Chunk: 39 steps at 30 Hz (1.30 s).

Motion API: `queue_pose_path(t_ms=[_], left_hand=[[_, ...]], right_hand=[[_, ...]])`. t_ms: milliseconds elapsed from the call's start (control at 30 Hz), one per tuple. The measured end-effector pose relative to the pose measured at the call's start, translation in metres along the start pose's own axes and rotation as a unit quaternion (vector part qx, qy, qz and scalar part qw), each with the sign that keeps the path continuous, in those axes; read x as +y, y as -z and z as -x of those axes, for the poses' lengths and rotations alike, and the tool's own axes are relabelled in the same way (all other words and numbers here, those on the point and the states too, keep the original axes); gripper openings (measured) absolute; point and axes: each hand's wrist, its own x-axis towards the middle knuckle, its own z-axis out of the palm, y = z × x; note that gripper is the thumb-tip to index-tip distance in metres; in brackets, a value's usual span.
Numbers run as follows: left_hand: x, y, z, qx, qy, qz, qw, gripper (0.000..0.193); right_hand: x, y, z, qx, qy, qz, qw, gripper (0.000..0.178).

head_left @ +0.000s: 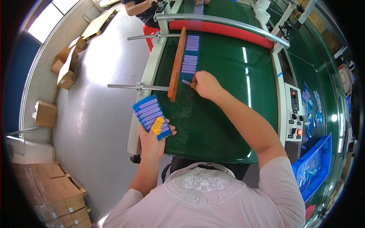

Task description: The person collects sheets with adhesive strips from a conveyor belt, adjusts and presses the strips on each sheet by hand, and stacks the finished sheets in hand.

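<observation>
My left hand (153, 141) grips a blue card (166, 133) lined with several purple rounded strips (148, 108), tilted above the belt's near left corner. A yellow finger cot (157, 125) covers its thumb, which presses on the card. Over the green belt (224, 129), my right hand (207, 84) is closed, with an orange-brown finger cot (194, 85) at its fingertips. Those fingertips pinch one end of a loose purple strip (186, 82). Just beyond it, two groups of purple strips (189, 64) lie in a column on blue backing beside a wooden guide bar (177, 66).
A red roller (224, 33) and a metal bar (224, 21) cross the belt's far end. At right stand a control box (294, 110) and a blue tray (313, 167). Another person (142, 11) sits at the far left. Cardboard boxes (57, 190) line the left side.
</observation>
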Motion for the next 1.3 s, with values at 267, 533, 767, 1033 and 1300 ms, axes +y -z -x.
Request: queue_pose_path(t_ms=[267,533,767,1033,1300], left_hand=[[0.003,0.004,-0.001,0.030,-0.008,0.017,0.999,0.028],[0.035,0.037,-0.016,0.148,-0.091,-0.007,0.985,0.028],[0.035,0.054,-0.017,0.142,-0.125,-0.018,0.982,0.021],[0.033,0.055,-0.020,0.129,-0.127,-0.017,0.983,0.018],[0.033,0.056,-0.023,0.162,-0.117,-0.032,0.979,0.017]], right_hand=[[0.005,0.004,-0.012,-0.036,-0.018,0.012,0.999,0.010],[0.005,0.015,-0.026,-0.033,0.027,0.082,0.996,0.011],[0.000,0.034,-0.052,-0.135,-0.091,0.006,0.987,0.013],[0.012,0.032,-0.052,-0.111,-0.038,0.012,0.993,0.013],[0.013,0.029,-0.063,-0.103,-0.048,0.030,0.993,0.020]])
